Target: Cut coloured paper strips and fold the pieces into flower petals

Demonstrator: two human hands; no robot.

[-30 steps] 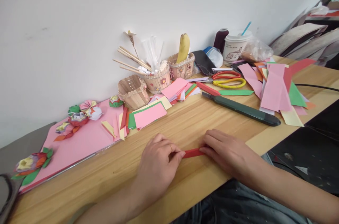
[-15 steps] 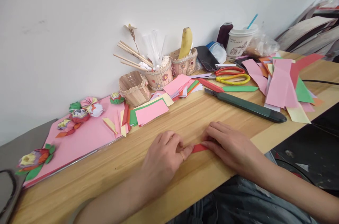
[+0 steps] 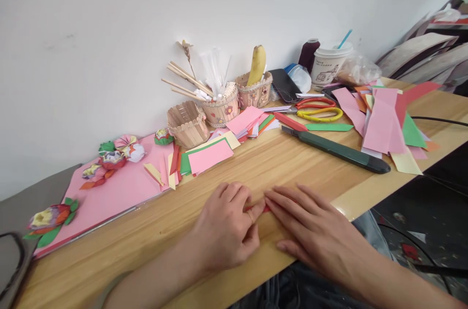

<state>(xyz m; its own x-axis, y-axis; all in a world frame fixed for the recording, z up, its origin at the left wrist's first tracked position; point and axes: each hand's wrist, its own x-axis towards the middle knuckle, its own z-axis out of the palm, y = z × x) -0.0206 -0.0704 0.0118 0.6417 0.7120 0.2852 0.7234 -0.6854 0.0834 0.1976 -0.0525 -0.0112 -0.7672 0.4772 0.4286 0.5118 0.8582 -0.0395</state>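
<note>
A small red paper strip lies on the wooden table between my hands, mostly covered by fingers. My left hand is closed, thumb and index finger pinching the strip's left end. A ring shows on one of its fingers. Stretched out flat, my right hand rests over the strip's right part, its fingertips close to the left fingers and its thumb apart. Beyond the hands lies a dark green craft knife, near a folded red strip and a folded green strip.
Scissors with red and yellow handles lie behind the knife. Coloured paper pieces are heaped at right. Small wooden baskets line the wall, near a paper cup. Folded paper flowers sit on pink sheets at left.
My right hand has gone from gripping the red strip with thumb and fingers to lying flat over it, a little further left. My left hand keeps its pinch.
</note>
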